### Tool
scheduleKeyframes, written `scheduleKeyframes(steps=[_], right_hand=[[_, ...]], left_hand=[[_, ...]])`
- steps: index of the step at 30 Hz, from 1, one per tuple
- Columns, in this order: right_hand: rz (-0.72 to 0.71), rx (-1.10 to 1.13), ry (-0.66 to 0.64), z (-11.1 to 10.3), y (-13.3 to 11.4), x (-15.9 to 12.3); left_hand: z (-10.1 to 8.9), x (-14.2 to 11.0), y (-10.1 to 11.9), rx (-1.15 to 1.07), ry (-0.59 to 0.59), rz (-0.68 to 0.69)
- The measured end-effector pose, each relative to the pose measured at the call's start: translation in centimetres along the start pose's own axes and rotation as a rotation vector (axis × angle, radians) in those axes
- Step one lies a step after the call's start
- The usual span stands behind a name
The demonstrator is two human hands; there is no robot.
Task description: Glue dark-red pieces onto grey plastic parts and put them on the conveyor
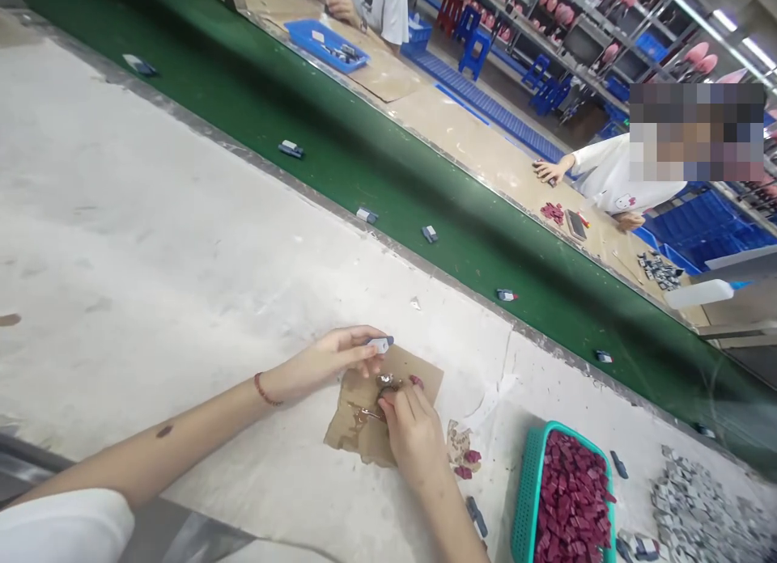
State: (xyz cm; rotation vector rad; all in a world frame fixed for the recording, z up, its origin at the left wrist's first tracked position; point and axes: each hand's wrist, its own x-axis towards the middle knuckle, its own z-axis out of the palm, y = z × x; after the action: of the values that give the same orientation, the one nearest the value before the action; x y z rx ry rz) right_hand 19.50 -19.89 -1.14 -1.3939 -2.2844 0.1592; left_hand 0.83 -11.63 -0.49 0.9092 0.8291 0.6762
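Over the white worktable (pixel 151 247), a grey-and-navy part (pixel 380 346) is pinched in the left hand (pixel 343 353). Nearer, over cardboard (pixel 426 377), the right hand (pixel 413 425) is bunched, hold unclear; liquid (pixel 354 418) is apparently being gathered, steadiness needed next.

The head camera, tilted, looks forward and down over left hand (pixel 341 353) and right hand (pixel 415 430).
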Motion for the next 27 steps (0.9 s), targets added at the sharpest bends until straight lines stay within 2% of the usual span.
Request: scheduleKeyframes(steps=[3,5,9,13,20,23,27], right_hand=[[0.019,-0.013,0.002,-0.2,0.0,0.3],[0.043,0.013,-0.017,-0.3,0.0,0.4],[0.104,0.173,-0.048,-0.7,0.0,0.4],[0.269,0.355,0.038,-1.2,0.5,0.2],[0.464,0.518,0.059,-1.4,1.1,-0.1],[0.572,0.662,0.144,-1.5,1.0,-0.1],[0.591,0.832,0.238,-1.4,0.4,-0.1]], left_hand=[[0.4,-0.6,0.3,0.185,0.034,0.151],[0.7,-0.9,0.4,0.206,0.028,0.196],[1.3,-1.1,0.0,0.050,-0.043,0.048],[1.5,-1.0,-0.7,0.045,-0.090,-0.031],[1.2,-1.0,-1.3,0.306,-0.158,0.082],[1.1,-1.0,-1.4,0.434,-0.240,0.145],[1.1,-0.9,-1.5,0.530,-0.334,0.226]])
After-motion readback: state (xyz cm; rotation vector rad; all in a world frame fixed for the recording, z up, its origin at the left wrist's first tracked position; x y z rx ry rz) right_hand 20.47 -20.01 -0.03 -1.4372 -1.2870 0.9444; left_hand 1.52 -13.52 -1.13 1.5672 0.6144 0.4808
